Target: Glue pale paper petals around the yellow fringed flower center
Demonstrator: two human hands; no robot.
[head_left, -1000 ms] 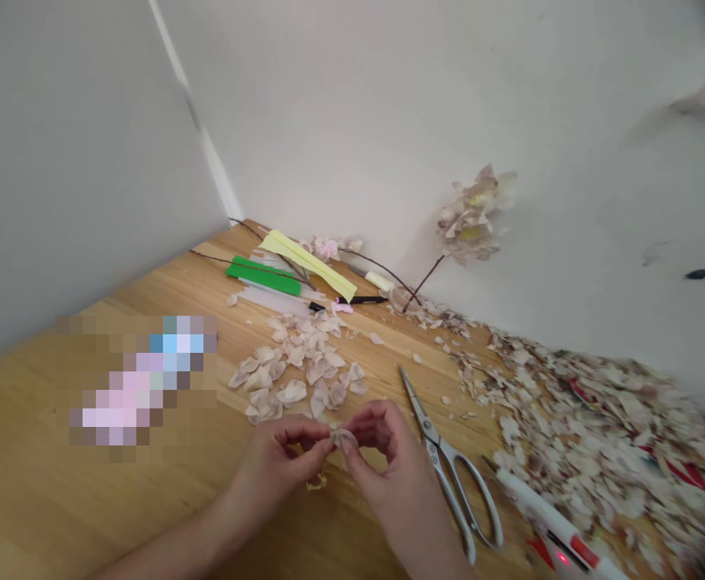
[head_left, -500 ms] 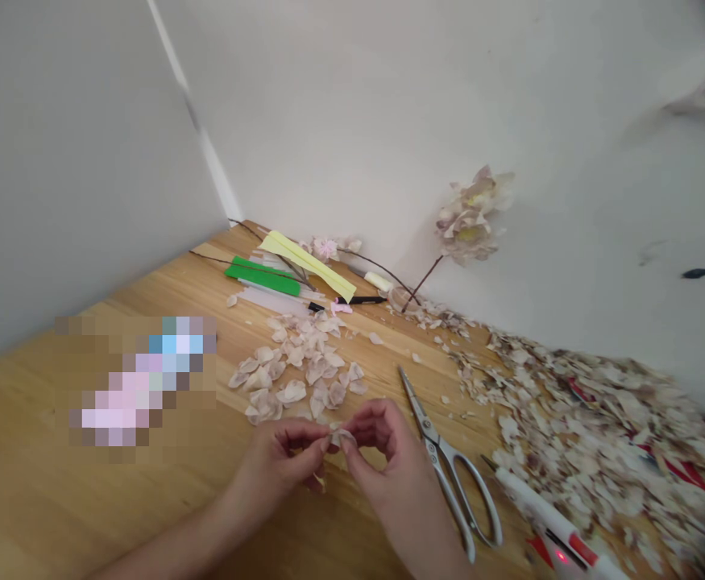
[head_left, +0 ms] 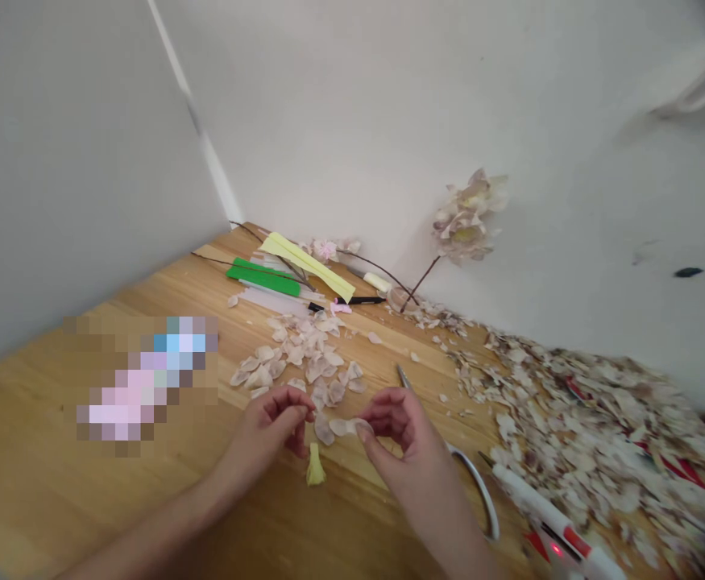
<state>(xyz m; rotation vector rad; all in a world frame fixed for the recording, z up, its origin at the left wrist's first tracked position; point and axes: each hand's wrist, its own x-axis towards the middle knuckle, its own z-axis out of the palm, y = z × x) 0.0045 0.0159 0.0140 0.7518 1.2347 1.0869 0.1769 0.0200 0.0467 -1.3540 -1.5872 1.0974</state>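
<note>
- Right hand (head_left: 397, 423) is pinched narrow on a pale petal (head_left: 347, 426), thumb and forefinger on its right end. The petal's long axis runs roughly left-right, pointing over at the other hand.
- Left hand (head_left: 276, 423) has its fingers curled in close. It looks like it's pinching something small, but I honestly can't tell if it grips anything.
- A little yellow tassel-like tuft (head_left: 315, 467) sits on the wooden surface (head_left: 55, 483) just below and between both hands, a bit nearer the left one.
- So the petal is just to the right of the left hand, slightly above the tuft, not touching it.
- Loose petals (head_left: 304, 362) are scattered just beyond the hands.
- Scissors (head_left: 476, 499) are partly hidden behind the right hand, a glue gun (head_left: 545, 515) lies just right of them, and a big heap of petal scraps (head_left: 599, 435) is further right.
</note>
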